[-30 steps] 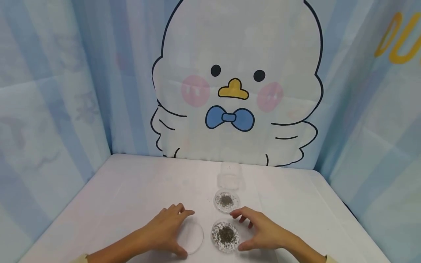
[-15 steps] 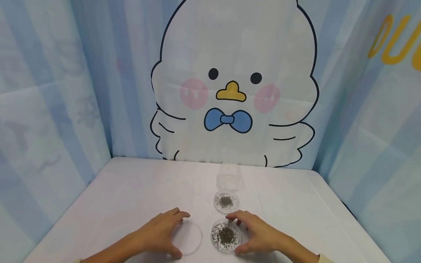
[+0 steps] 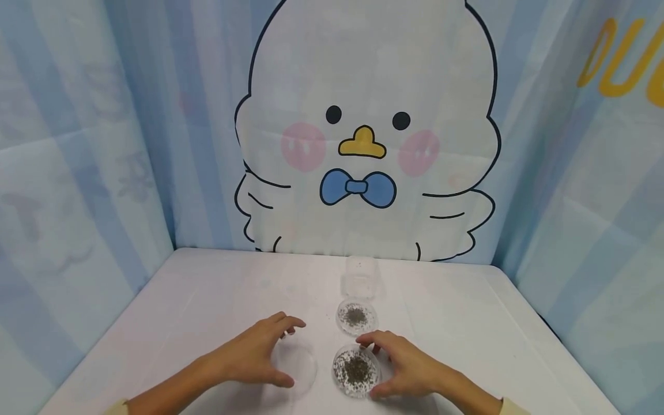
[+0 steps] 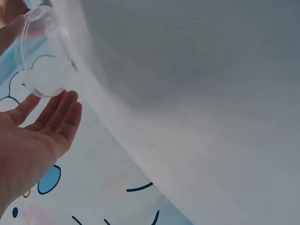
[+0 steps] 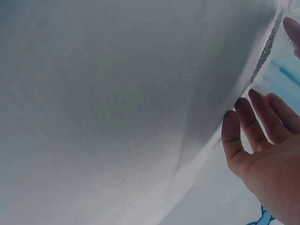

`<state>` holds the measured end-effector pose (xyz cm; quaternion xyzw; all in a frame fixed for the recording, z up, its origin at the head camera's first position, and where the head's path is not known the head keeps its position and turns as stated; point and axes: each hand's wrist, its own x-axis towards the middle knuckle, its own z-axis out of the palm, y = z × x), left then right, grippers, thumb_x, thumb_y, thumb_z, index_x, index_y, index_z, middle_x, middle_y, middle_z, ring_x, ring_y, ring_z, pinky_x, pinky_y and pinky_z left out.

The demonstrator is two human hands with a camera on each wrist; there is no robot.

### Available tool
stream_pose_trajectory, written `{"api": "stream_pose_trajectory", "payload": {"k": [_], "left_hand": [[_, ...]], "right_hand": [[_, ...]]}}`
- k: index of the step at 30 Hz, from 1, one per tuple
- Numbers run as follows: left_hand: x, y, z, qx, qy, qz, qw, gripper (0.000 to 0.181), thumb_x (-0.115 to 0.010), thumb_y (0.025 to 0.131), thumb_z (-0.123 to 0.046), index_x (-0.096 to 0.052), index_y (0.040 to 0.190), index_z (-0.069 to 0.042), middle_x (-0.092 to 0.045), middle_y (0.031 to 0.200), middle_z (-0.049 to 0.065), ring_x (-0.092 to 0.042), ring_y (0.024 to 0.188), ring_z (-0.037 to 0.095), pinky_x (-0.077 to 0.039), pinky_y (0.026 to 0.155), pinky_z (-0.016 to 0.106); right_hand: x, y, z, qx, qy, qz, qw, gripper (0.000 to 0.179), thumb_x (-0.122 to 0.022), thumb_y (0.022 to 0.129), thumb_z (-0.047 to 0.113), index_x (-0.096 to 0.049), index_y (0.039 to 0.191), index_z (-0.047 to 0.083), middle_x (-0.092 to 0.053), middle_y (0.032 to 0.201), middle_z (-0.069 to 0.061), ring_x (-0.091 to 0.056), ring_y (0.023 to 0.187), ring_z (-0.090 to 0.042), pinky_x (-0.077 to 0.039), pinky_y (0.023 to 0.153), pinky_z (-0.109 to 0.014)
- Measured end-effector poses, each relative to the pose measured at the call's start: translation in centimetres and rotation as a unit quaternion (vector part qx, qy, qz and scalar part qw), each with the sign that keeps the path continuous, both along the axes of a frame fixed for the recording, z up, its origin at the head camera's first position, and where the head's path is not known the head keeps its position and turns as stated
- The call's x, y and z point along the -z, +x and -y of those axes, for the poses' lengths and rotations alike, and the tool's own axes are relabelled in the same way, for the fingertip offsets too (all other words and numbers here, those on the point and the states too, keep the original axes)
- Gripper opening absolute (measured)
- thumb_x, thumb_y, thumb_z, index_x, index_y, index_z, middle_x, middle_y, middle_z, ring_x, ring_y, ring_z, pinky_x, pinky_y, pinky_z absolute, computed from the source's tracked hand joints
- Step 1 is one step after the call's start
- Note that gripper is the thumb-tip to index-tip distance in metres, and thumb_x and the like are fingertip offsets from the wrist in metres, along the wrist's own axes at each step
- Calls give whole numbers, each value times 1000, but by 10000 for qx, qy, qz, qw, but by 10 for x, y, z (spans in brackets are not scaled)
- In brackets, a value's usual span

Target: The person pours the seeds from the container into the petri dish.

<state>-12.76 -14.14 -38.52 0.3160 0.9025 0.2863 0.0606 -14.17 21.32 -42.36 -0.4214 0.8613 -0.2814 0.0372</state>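
A clear, shallow round dish [image 3: 307,380] lies flat on the white table in the head view. My left hand [image 3: 248,353] is spread beside it, thumb overlapping the dish and index finger beyond its far rim. In the left wrist view the same dish [image 4: 47,77] stands out between thumb and fingers, fingertips at its lower rim. To its right my right hand [image 3: 410,366] holds a clear round dish of dark granules [image 3: 357,369], thumb at the near right rim and fingers at the far rim. The right wrist view shows the granules [image 5: 268,47] edge-on past the right fingers.
Behind that dish stands a smaller clear dish [image 3: 355,316] with dark granules. Farther back is a clear box-shaped container [image 3: 359,282]. Printed curtains [image 3: 207,127] close off the back and sides of the white table [image 3: 218,294].
My right hand has moved left to the granule dish and taken hold of it. The left dish has shifted slightly left; my left hand has since risen from its rim.
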Motion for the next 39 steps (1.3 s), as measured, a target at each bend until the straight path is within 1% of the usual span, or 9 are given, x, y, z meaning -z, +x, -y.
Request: {"api": "stream_pose_trajectory", "payload": {"k": [4, 10, 17, 20, 23, 28, 30, 34, 39], "left_hand": [[-4, -3, -9, 135, 120, -14, 9998, 83, -94, 73, -39, -54, 143, -19, -60, 124, 2, -61, 116, 28, -54, 93, 39], [-4, -9, -25, 227, 187, -17, 9996, 82, -93, 74, -40, -54, 144, -21, -60, 127, 1, -61, 117, 26, -54, 92, 37], [-4, -14, -36, 344, 264, -155, 9989, 80, -92, 74, -40, -54, 142, -23, -58, 125, -4, -61, 119, 26, -54, 93, 37], [-6, -14, -42, 422, 335, -148, 9984, 79, -92, 74, -40, -54, 142, -23, -57, 124, -4, -62, 120, 27, -54, 95, 38], [-10, -14, -50, 516, 387, -124, 9978, 78, -92, 75, -38, -54, 142, -22, -57, 123, -4, -62, 122, 27, -54, 99, 40], [-14, -15, -69, 624, 405, 17, 9972, 77, -92, 75, -34, -54, 141, -22, -56, 125, -3, -60, 123, 28, -53, 101, 41], [-13, -16, -77, 684, 376, 72, 9969, 76, -91, 76, -34, -53, 141, -23, -56, 126, -1, -60, 124, 27, -53, 100, 41], [-7, -22, -95, 881, 261, 218, 9955, 75, -90, 78, -35, -52, 142, -27, -55, 133, 2, -59, 127, 26, -53, 99, 38], [4, -26, -116, 1155, -47, 129, 9932, 75, -90, 80, -37, -52, 144, -24, -54, 136, 2, -59, 128, 21, -53, 101, 34]], "right_hand": [[1, 0, -1, 44, 8, 4, 10000, 80, -92, 78, 38, -55, 143, 8, -65, 129, -3, -60, 110, -17, -52, 94, -33], [2, 0, -3, 83, 12, 72, 9999, 80, -92, 79, 38, -54, 143, 9, -65, 130, -4, -60, 110, -17, -52, 94, -33], [-2, 1, -9, 130, -70, 594, 9981, 85, -92, 79, 34, -49, 149, 9, -63, 135, -7, -62, 117, -22, -55, 92, -34], [-6, 2, -16, 269, -102, 710, 9971, 85, -91, 80, 29, -48, 149, 9, -62, 137, -8, -63, 118, -23, -55, 90, -34], [-11, 3, -24, 569, -100, 778, 9953, 77, -89, 82, 26, -50, 147, 10, -63, 137, -8, -64, 116, -24, -55, 86, -33], [-18, 4, -39, 989, -190, 695, 9925, 62, -85, 87, 23, -56, 140, 11, -64, 131, -9, -65, 111, -27, -55, 82, -33], [-19, 4, -44, 1111, -240, 657, 9913, 58, -84, 88, 22, -57, 139, 10, -65, 129, -10, -65, 108, -28, -55, 80, -33], [-18, 4, -55, 1366, -237, 680, 9880, 56, -82, 90, 22, -58, 138, 8, -65, 127, -10, -66, 105, -28, -55, 78, -32], [-13, 4, -66, 1533, -191, 683, 9856, 51, -81, 91, 22, -59, 135, 8, -65, 126, -10, -66, 103, -27, -56, 78, -31]]}}
